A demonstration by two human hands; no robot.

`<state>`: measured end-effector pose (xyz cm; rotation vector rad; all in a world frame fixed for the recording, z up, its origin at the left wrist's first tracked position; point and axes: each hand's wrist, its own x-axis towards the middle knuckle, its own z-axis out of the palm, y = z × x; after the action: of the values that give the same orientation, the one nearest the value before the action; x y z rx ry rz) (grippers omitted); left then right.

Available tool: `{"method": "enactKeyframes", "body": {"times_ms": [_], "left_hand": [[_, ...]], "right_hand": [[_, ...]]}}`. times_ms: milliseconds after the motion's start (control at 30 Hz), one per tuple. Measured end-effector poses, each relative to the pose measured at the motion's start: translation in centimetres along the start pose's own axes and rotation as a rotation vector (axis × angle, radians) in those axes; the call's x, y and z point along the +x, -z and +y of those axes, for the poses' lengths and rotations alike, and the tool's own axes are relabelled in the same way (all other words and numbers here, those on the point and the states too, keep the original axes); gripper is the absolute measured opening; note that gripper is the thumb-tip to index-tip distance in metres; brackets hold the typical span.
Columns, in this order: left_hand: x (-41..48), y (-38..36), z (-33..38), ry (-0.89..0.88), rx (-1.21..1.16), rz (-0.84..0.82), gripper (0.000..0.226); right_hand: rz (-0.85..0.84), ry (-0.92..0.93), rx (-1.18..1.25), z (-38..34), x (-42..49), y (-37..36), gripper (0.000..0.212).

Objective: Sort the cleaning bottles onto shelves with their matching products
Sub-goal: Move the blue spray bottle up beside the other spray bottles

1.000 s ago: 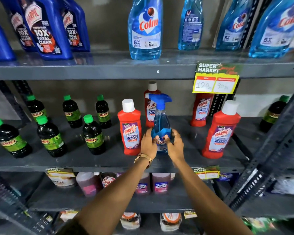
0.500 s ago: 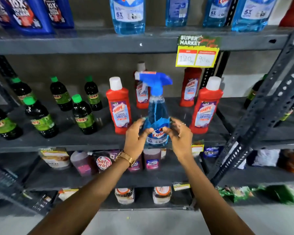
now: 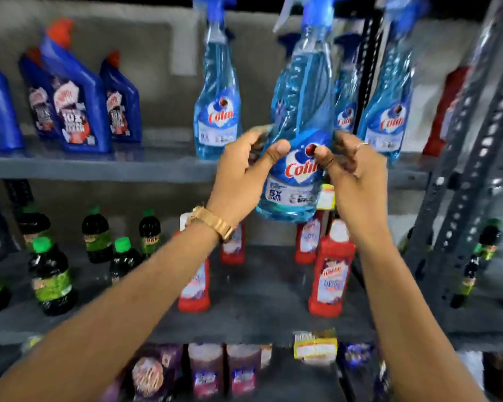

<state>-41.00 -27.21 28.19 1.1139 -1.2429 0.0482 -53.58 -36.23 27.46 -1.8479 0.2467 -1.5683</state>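
both my hands, left grip point(image 3: 241, 172) and right grip point(image 3: 355, 175), hold a blue spray bottle point(image 3: 299, 117) reading "colin" and "5x", level with the colin row's shelf edge point(image 3: 99, 169).

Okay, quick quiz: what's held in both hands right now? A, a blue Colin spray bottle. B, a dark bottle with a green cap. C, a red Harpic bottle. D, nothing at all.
A: the left hand and right hand grip a blue Colin spray bottle, raised in front of the shelf where other Colin bottles stand.
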Motion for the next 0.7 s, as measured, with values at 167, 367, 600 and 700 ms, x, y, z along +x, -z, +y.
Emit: {"method": "enactKeyframes", "body": {"times_ms": [167, 367, 600, 700], "left_hand": [[7.7, -1.0, 1.3, 0.018, -0.01, -0.025, 0.007], [14.1, -3.1, -2.5, 0.117, 0.098, -0.008, 0.043], [15.6, -4.8, -6.2, 0.208, 0.164, 0.012, 0.04], [15.5, -5.2, -6.7, 0.209, 0.182, -0.012, 0.045]], "right_hand": [[0.008, 0.074, -0.02, -0.5, 7.4, 0.2, 0.014], [0.002, -0.015, -0.075, 2.9, 13.2, -0.5, 0.006], [-0.027, -0.102, -0.18, 6.5, 15.0, -0.7, 0.019], [-0.017, -0.112, -0.186, 7.5, 15.1, -0.2, 0.02]]}}
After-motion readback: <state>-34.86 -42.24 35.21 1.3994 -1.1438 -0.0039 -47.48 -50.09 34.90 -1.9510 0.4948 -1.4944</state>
